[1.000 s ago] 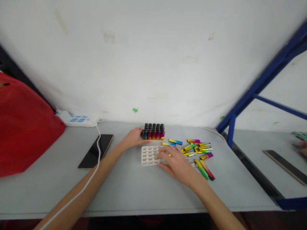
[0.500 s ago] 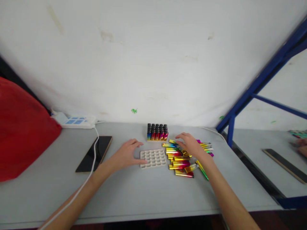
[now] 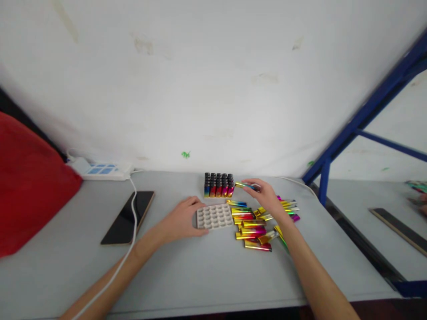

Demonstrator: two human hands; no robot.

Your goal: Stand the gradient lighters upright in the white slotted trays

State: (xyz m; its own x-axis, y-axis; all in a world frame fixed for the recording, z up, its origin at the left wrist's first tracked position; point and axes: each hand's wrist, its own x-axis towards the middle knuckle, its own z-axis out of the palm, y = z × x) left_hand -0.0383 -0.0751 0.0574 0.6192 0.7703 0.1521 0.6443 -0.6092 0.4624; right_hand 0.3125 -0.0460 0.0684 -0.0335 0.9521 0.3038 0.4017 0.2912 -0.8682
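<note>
My left hand (image 3: 184, 218) grips the left side of a pale tray (image 3: 215, 217) with rows of small hollows, thumb at the near edge and fingers at the far edge. Between the fingertips of my right hand (image 3: 263, 194) is a gold and blue lighter (image 3: 240, 184), lifted above the pile and pointing left. Below that hand lies a loose heap of shiny lighters (image 3: 252, 223) in gold, red, purple and green. Behind the tray, a block of upright lighters (image 3: 219, 185) with black tops stands in tight rows.
A black phone-like slab (image 3: 128, 218) lies at left under a white cable (image 3: 134, 206). Further back is a power strip (image 3: 106, 171), with a red cloth (image 3: 30, 182) beside it. A blue metal frame (image 3: 325, 178) rises at right; past it, another person's hand (image 3: 423, 205) shows partly.
My left hand has moved right and closed on the tray, which is slightly tilted. My right hand has picked a gold and blue lighter from the heap and raised it.
</note>
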